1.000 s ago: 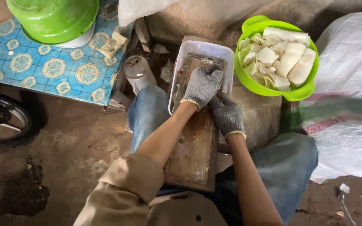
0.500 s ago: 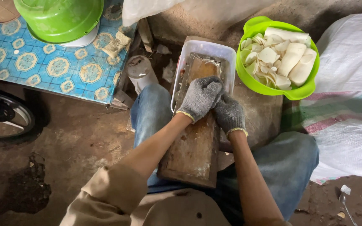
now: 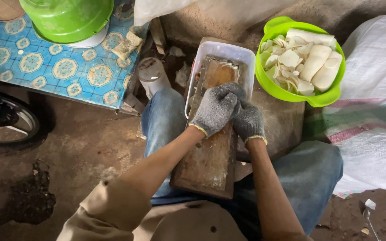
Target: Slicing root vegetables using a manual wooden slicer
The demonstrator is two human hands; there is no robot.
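Observation:
A long worn wooden board [image 3: 208, 156] slopes from my lap up into a clear plastic tub [image 3: 246, 53]. Both my hands wear grey knit gloves and press down together on the board's upper half. My left hand [image 3: 214, 109] lies curled, partly over the fingers of my right hand [image 3: 248, 121]. Whatever lies under the gloves is hidden. A bright green bowl [image 3: 269, 71] to the right of the tub holds several white peeled root pieces [image 3: 311, 62].
A blue patterned tabletop [image 3: 36, 67] at the upper left carries an upturned green basin [image 3: 68, 18]. A dusty capped bottle [image 3: 152, 76] stands by my left knee. A wheel [image 3: 5, 125] is at the left edge, and white woven sacks [image 3: 371, 89] lie at the right.
Both gloved hands have slid together down the board, from over the tub toward my lap. The view has shifted slightly.

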